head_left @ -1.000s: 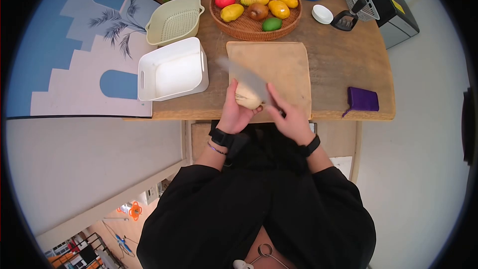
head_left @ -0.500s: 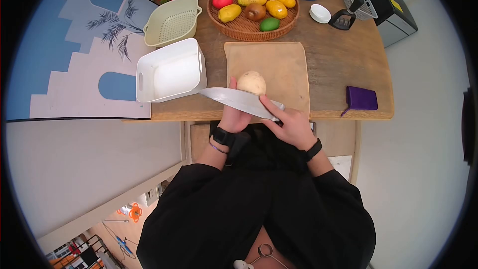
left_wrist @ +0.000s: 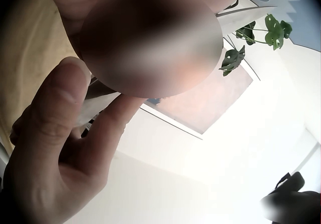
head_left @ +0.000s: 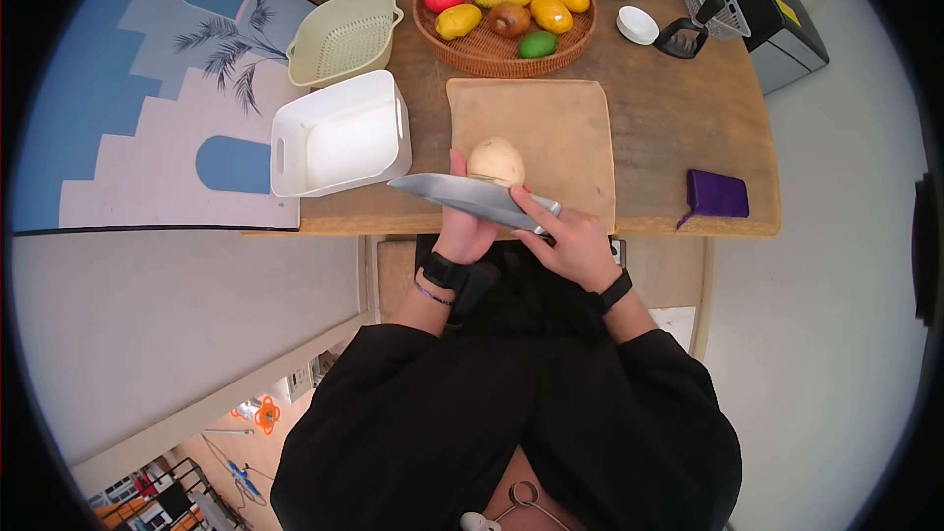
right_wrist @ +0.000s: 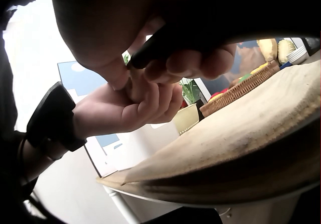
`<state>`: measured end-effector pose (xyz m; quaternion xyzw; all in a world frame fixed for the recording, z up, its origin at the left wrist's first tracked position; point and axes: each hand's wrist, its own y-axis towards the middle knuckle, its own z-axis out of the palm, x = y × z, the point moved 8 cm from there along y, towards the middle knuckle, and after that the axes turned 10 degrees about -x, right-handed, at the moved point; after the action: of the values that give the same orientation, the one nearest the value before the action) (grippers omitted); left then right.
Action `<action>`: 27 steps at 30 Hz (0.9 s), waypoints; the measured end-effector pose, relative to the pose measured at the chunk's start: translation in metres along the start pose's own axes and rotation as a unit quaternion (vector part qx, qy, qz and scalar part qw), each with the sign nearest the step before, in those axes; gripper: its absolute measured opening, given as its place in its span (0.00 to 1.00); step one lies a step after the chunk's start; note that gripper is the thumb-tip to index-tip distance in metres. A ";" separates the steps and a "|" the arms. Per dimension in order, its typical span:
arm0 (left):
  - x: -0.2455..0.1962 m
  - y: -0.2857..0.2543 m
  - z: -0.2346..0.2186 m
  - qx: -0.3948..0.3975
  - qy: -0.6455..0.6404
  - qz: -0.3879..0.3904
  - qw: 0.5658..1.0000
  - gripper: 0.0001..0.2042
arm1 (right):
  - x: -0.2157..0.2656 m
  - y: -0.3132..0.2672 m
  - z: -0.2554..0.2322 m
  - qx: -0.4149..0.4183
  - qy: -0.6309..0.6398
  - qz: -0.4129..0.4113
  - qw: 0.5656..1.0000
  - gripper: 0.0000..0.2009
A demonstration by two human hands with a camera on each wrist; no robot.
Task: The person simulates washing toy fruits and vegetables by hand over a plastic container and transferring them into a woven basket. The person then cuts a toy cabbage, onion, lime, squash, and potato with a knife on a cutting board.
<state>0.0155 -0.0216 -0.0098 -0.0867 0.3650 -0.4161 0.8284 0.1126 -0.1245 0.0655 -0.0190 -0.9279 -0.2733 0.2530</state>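
Knife point(head_left: 460, 195) swung crosswise just beside pale veg point(head_left: 497, 159); right hand point(head_left: 577, 244) clamped on knife, left hand point(head_left: 466, 234) gripping veg, I figured angle looked workable.

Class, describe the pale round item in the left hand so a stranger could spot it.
On the wooden table, find the light-brown board reaching the near edge. Over its near-left part, the left hand holds the pale round item just beyond the knife. Its cream, rounded surface sets it apart from the long grey knife.
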 end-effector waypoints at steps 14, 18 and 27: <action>-0.002 -0.002 -0.004 -0.001 0.052 -0.033 0.998 0.29 | -0.055 0.016 -0.010 0.046 0.146 0.210 0.966 0.28; -0.002 0.000 -0.002 0.009 -0.012 -0.049 0.999 0.30 | -0.029 0.013 -0.018 -0.073 0.192 0.130 0.970 0.30; 0.007 0.004 0.001 0.025 -0.027 -0.047 0.998 0.35 | 0.005 0.000 0.000 0.021 -0.012 0.023 0.999 0.32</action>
<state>0.0219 -0.0246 -0.0147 -0.0939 0.3276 -0.4611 0.8193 0.1080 -0.1254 0.0682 -0.0380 -0.9357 -0.2475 0.2485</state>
